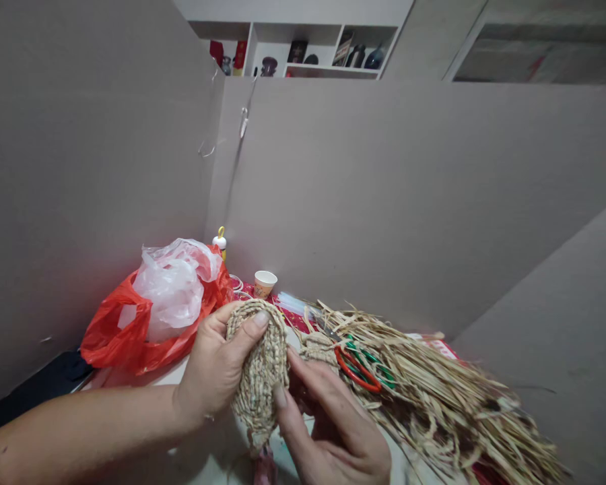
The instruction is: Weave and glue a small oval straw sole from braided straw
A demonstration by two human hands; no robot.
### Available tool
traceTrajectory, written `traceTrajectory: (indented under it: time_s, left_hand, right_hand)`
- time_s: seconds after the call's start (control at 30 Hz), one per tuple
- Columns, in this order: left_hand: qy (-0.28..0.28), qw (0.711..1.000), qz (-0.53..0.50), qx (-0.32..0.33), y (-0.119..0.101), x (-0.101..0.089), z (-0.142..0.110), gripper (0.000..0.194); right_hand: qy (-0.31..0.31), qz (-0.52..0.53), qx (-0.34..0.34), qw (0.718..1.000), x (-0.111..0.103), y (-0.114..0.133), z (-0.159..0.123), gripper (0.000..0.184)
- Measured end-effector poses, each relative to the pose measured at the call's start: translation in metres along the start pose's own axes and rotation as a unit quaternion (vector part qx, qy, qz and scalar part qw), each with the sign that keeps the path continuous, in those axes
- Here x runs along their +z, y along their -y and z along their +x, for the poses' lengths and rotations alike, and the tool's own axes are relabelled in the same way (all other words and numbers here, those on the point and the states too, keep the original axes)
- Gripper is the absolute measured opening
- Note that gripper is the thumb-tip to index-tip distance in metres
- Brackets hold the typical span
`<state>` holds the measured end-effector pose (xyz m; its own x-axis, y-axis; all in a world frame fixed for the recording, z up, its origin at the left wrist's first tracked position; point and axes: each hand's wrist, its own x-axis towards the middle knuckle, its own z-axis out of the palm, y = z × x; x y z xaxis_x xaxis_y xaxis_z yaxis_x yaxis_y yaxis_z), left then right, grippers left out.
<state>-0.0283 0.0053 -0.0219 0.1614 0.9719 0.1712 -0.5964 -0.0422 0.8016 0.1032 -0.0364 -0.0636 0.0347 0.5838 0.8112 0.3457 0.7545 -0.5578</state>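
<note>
An oval piece of braided straw [262, 364], shaped like a small shoe sole, stands upright in front of me. My left hand [219, 367] grips its left side, thumb pressed on the front face and fingers behind. At the lower right edge, my right hand [333, 424] pinches it between thumb and fingers; some of those fingertips are hidden behind the piece. Just beyond my right hand lie scissors with red handles [358, 374] and a green-handled pair [384, 370]. Another piece of braided straw [319, 347] is partly hidden behind my right hand.
A heap of dry straw strips [434, 384] spreads over the table's right side. On the left sits a red plastic bag [116, 330] with a clear bag [174, 296] in it. A paper cup [265, 284] and white-capped bottle [219, 241] stand near the grey partition [358, 195].
</note>
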Motion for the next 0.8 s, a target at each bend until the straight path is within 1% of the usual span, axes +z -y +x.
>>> traceTrajectory:
  time_s: [0.1, 0.2, 0.33, 0.4, 0.5, 0.6, 0.7, 0.8]
  left_hand:
    - [0.002, 1.000, -0.021, -0.002, -0.002, 0.000, -0.001, 0.018]
    - [0.020, 0.999, -0.032, -0.012, -0.003, 0.000, 0.000, 0.018]
    - [0.033, 0.999, 0.014, -0.019, -0.008, -0.001, 0.005, 0.020]
    - [0.041, 0.998, 0.039, -0.027, -0.012, -0.002, 0.008, 0.023]
    - [0.079, 0.991, 0.102, -0.039, -0.021, -0.005, 0.015, 0.025]
    - [0.101, 0.976, 0.187, -0.050, -0.030, -0.009, 0.022, 0.028]
    - [0.104, 0.962, 0.245, -0.051, -0.032, -0.011, 0.025, 0.028]
    - [0.096, 0.959, 0.264, -0.030, -0.028, -0.009, 0.023, 0.025]
  right_hand:
    - [0.008, 0.008, 0.001, 1.000, 0.000, -0.003, 0.001, 0.052]
    - [0.020, 0.017, 0.011, 1.000, -0.001, -0.006, 0.004, 0.052]
    - [0.035, 0.041, 0.063, 0.997, -0.004, -0.007, 0.009, 0.044]
    - [0.042, 0.048, 0.075, 0.995, -0.006, -0.006, 0.013, 0.041]
    - [0.053, 0.031, 0.047, 0.997, -0.011, -0.004, 0.020, 0.041]
    - [0.089, 0.015, 0.004, 0.996, -0.018, -0.002, 0.028, 0.042]
    - [0.123, -0.004, -0.021, 0.992, -0.025, -0.002, 0.035, 0.043]
    - [0.137, -0.024, -0.038, 0.990, -0.030, -0.003, 0.038, 0.043]
